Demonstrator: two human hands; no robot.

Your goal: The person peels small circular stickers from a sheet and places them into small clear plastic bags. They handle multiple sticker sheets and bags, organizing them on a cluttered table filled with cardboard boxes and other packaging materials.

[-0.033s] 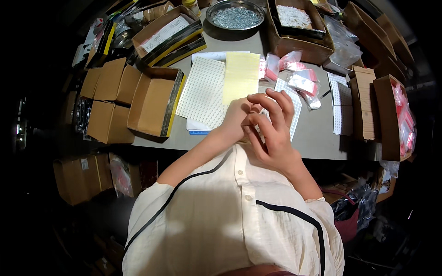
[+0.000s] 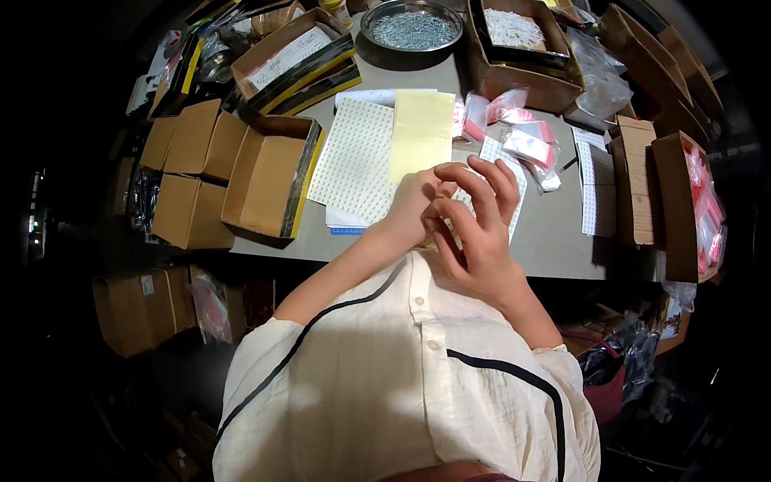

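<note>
My left hand [image 2: 412, 207] is curled in front of my chest, over the near edge of the table, its fingers partly behind my right hand. The fingers of my right hand [image 2: 483, 233] are bent, the thumb and index tips close together beside the left fingers in a pinch. Anything held between the hands is too small or hidden to make out. Beyond them lie a pale yellow sheet [image 2: 422, 132] and a white sheet of small printed labels [image 2: 353, 161]. Another label sheet [image 2: 516, 201] shows partly behind my right hand.
Small pink-and-clear plastic bags [image 2: 530, 145] lie past my right hand. An open cardboard box [image 2: 269, 173] stands at the left. A metal bowl of small shiny pieces [image 2: 412, 30] and a box of white pieces [image 2: 514, 30] are at the back. Bagged pink items fill a box [image 2: 675, 193] at the right.
</note>
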